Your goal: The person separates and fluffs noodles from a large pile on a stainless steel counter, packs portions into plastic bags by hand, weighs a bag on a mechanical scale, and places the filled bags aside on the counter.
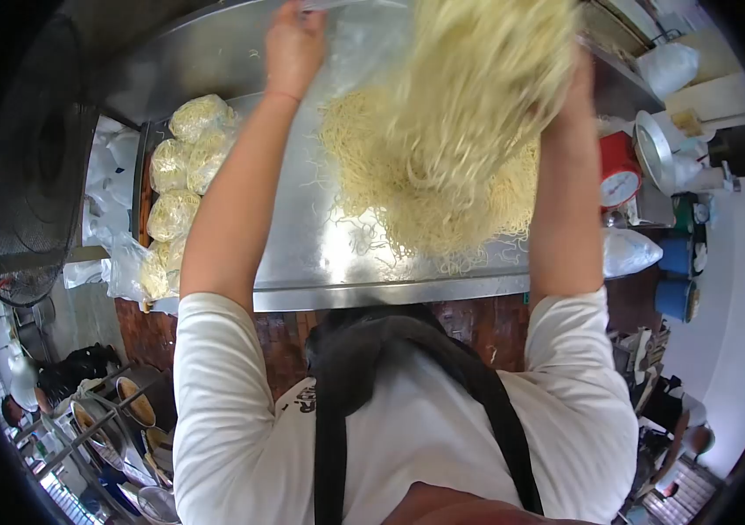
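A big bunch of pale yellow noodles (486,79), blurred by motion, hangs raised above the metal table (293,236). My right hand (575,92) is at the bunch's right side, its fingers mostly hidden behind the strands. Below lies a loose pile of noodles (442,219), with stray strands near the table's front edge. At the upper left, my left hand (295,39) is closed on the edge of a clear plastic bag (359,44), which lies left of the raised noodles.
Several bagged noodle portions (173,214) line the table's left end. To the right stand a red scale (619,171) and a plastic bag (630,252). Blue buckets (675,299) are farther right. People (75,372) are at the lower left and lower right.
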`<act>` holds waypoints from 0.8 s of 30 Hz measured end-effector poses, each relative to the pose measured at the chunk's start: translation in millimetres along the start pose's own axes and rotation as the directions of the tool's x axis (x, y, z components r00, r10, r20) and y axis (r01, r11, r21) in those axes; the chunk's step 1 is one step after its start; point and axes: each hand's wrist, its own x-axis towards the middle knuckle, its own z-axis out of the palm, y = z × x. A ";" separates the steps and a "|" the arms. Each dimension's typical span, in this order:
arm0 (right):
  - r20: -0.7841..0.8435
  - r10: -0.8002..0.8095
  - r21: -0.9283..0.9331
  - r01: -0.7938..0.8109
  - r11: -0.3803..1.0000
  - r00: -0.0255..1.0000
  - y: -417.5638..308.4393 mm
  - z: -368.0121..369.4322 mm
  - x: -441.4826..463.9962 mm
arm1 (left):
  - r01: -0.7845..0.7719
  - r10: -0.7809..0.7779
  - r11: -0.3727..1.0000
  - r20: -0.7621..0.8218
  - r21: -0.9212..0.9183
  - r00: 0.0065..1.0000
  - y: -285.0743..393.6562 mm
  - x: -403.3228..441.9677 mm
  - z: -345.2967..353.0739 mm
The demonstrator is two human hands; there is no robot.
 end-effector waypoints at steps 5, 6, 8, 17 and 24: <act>0.244 0.232 -0.223 -0.179 0.958 0.941 62.4 78.2 -54.8 | 0.254 -0.177 0.936 0.299 -0.242 0.937 120.1 -53.6 -64.2; 0.212 0.284 -0.220 -0.237 0.946 0.935 75.7 91.4 -57.5 | 0.100 -0.039 0.964 0.240 -0.247 0.970 124.9 -72.3 -72.3; 0.056 0.292 0.222 -0.297 0.929 0.955 109.8 113.6 -63.5 | -0.121 0.178 0.959 0.214 -0.256 0.960 118.6 -120.9 -90.8; 0.591 0.397 -0.371 -0.201 0.907 0.702 267.1 242.6 -109.9 | 0.487 -0.552 0.833 0.336 0.262 0.764 -34.4 -304.6 -96.0; 0.552 0.511 -0.780 0.192 0.595 0.658 268.5 228.7 -164.1 | 0.569 -0.629 0.760 0.135 0.314 0.766 -79.1 -337.9 -100.3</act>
